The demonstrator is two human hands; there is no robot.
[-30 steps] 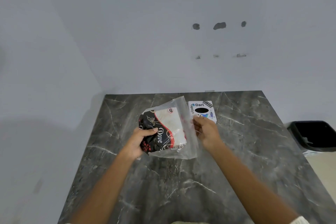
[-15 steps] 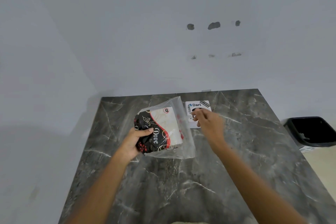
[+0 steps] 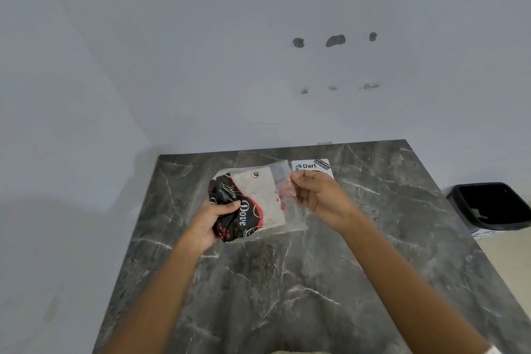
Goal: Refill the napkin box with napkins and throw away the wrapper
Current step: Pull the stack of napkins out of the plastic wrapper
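A napkin pack in a clear plastic wrapper with black, red and white print is held above the dark marble table. My left hand grips its black left end, thumb on top. My right hand pinches the wrapper's clear right flap. Behind my right hand sits the white napkin box with "Dart" printed on it, mostly hidden by my fingers.
A black waste bin stands on the floor off the table's right edge. Grey walls close in at the back and left. The table's near half shows bare marble.
My right hand let go of the wrapper, reached toward the napkin box, then came back and pinched the wrapper's right flap. My left hand kept hold of the pack.
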